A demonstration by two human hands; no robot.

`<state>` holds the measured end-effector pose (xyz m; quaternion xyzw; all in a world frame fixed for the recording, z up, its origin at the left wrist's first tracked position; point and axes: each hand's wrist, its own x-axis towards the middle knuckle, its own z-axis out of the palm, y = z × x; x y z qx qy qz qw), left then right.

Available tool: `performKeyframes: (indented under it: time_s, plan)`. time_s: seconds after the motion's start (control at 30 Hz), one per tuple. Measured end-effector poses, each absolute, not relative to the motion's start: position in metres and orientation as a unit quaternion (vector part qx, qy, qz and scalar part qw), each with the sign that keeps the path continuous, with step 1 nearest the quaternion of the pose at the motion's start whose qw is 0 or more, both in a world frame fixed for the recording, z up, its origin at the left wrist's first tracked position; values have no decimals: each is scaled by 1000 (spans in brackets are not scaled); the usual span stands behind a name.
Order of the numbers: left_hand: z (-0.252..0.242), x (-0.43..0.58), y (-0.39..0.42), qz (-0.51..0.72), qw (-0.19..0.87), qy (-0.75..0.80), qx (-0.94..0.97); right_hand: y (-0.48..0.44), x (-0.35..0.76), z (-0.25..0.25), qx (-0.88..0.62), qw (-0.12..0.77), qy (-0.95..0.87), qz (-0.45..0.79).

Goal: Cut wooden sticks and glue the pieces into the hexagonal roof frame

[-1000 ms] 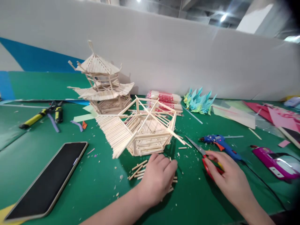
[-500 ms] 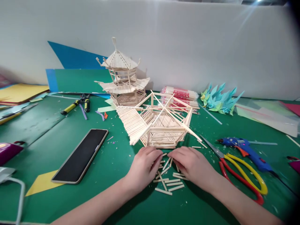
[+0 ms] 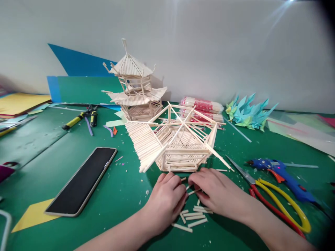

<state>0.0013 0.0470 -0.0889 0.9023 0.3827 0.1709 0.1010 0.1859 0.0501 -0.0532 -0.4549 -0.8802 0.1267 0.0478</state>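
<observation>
Short cut wooden sticks (image 3: 195, 218) lie in a loose heap on the green table between my hands. My left hand (image 3: 167, 197) is closed over the heap's left side, its fingers curled; what is in them is hidden. From the right, my right hand (image 3: 218, 191) reaches in with bent fingers pinching a short wooden stick (image 3: 194, 191), whose other end comes close to my left fingers. Just beyond both hands stands a stick-built frame (image 3: 181, 152) with open roof ribs and one roof panel (image 3: 143, 141) covered in sticks at its left.
Behind the frame rises a tiered stick pagoda (image 3: 136, 87), beside wrapped stick bundles (image 3: 202, 104). Scissors (image 3: 277, 198) and a blue glue gun (image 3: 285, 177) lie at right, blue folded paper (image 3: 251, 111) behind them. A phone (image 3: 83, 181) and pliers (image 3: 78, 120) are at left.
The view has shifted slightly, so the table items sit lower. My hands have come closer together over the sticks, and a stick now shows between their fingers.
</observation>
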Motion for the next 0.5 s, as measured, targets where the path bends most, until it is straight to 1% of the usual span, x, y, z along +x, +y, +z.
performKeyframes:
  time_s: [0.13,0.3,0.5]
  plan:
    - [-91,2,48,171,96,385,902,46,178,-56,-450,45,-888,84]
    - [-90,3,45,180,99,381,901,44,175,-66,-443,47,-892,80]
    - [-84,3,42,213,85,371,900,50,180,-65,-426,97,-896,79]
